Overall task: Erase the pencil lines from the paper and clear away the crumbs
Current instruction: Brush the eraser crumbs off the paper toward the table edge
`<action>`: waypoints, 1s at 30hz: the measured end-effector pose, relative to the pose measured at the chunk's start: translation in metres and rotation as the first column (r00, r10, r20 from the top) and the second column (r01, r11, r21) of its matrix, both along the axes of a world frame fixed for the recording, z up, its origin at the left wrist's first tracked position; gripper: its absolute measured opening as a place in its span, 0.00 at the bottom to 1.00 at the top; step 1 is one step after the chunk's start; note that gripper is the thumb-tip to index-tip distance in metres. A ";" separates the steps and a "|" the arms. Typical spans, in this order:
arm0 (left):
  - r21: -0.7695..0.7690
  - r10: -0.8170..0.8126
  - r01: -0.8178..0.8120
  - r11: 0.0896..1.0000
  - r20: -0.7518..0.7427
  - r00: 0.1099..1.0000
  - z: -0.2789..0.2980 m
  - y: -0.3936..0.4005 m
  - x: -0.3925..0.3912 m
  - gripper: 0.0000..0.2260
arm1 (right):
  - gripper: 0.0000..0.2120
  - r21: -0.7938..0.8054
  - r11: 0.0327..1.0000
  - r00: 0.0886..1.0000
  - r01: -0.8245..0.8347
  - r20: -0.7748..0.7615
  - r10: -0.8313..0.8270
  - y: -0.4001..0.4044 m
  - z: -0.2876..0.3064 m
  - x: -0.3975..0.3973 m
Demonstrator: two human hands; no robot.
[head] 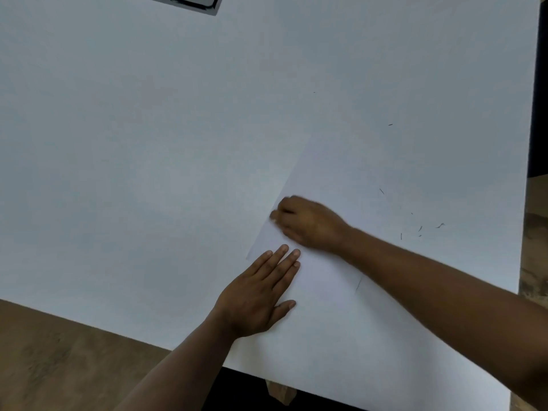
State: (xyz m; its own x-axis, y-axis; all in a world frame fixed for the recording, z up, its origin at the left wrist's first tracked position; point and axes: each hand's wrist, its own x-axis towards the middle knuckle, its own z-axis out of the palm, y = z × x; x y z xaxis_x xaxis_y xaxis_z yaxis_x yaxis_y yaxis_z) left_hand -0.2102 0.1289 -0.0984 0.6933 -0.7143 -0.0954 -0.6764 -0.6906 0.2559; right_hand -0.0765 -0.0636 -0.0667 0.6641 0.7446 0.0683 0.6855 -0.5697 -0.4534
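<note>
Paper (341,292) lies pinned under our flat, straight-fingered left hand (261,295) while just beyond it our blurred, curled right hand (308,222), its contents untellable, rubs; crumbs (421,228) right need gentle sweeping.

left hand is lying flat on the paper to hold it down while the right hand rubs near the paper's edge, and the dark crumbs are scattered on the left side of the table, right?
Not quite. The head view shows the crumbs to the right of the hands, not on the left side. The rest holds: the left hand lies flat on the paper, and the right hand works near its edge.
</note>
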 end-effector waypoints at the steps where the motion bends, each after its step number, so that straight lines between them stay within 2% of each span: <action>1: -0.007 0.000 0.000 1.000 0.000 1.000 0.000 0.000 0.001 0.30 | 0.12 -0.031 0.997 0.997 0.073 0.040 -0.071 -0.005 0.002 0.016; 4: -0.010 0.000 0.000 1.000 -0.002 1.000 0.001 0.000 0.002 0.30 | 0.12 -0.110 0.950 0.953 0.293 0.116 -0.280 -0.038 0.008 0.060; 6: -0.005 -0.001 0.001 1.000 -0.011 1.000 0.002 0.000 0.002 0.31 | 0.11 0.020 0.903 0.895 0.430 0.121 -0.429 -0.056 0.009 0.079; 10: -0.016 0.002 -0.002 1.000 -0.014 1.000 0.001 0.001 0.001 0.31 | 0.08 0.079 0.810 0.801 0.580 0.126 -0.586 -0.054 0.012 0.081; 11: -0.023 0.004 -0.004 1.000 -0.012 1.000 0.001 0.001 0.001 0.30 | 0.07 0.109 0.831 0.820 0.545 0.136 -0.555 -0.047 0.013 0.071; 13: -0.034 0.007 -0.007 0.999 -0.001 1.000 0.000 0.001 0.002 0.30 | 0.06 0.136 0.924 0.915 0.356 0.149 -0.375 -0.031 0.011 0.039; 15: -0.034 0.008 -0.008 0.999 -0.001 1.000 -0.002 0.001 0.001 0.31 | 0.10 0.105 0.979 0.984 0.172 0.032 -0.176 -0.013 0.004 0.000; 17: -0.035 0.016 -0.016 0.999 -0.010 1.000 -0.004 0.000 0.000 0.31 | 0.12 0.049 0.998 0.998 0.049 -0.041 -0.047 -0.001 -0.001 -0.023; 19: -0.042 0.017 -0.018 0.999 -0.013 1.000 -0.004 0.000 0.000 0.31 | 0.11 -0.033 0.999 0.999 -0.039 0.007 0.039 0.004 -0.001 -0.019; 20: -0.042 0.014 -0.015 0.999 -0.009 1.000 -0.003 0.000 0.001 0.31 | 0.12 -0.070 0.997 0.999 -0.023 0.043 0.026 0.005 0.004 -0.009; 23: -0.035 0.007 -0.007 0.999 0.000 1.000 0.000 0.001 0.001 0.31 | 0.15 -0.173 0.967 0.972 0.187 0.177 -0.156 -0.014 0.005 0.042; 25: -0.029 0.005 -0.005 1.000 -0.003 1.000 0.000 0.001 0.001 0.31 | 0.15 -0.219 0.908 0.931 0.357 0.166 -0.326 -0.035 0.003 0.079; 27: -0.027 0.002 -0.003 1.000 -0.011 1.000 0.000 0.002 0.001 0.31 | 0.14 -0.138 0.853 0.860 0.503 0.180 -0.477 -0.052 0.007 0.105; 30: -0.034 0.008 -0.008 0.999 -0.012 1.000 0.000 0.002 0.002 0.31 | 0.10 0.030 0.818 0.807 0.575 0.147 -0.572 -0.058 0.007 0.119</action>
State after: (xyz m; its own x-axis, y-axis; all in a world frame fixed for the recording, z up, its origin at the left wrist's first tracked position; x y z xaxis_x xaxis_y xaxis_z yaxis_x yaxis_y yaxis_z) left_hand -0.2085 0.1309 -0.0988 0.6978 -0.7119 -0.0793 -0.6678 -0.6866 0.2874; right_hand 0.0422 -0.1214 -0.0599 0.9542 0.2332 0.1872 0.2879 -0.8857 -0.3643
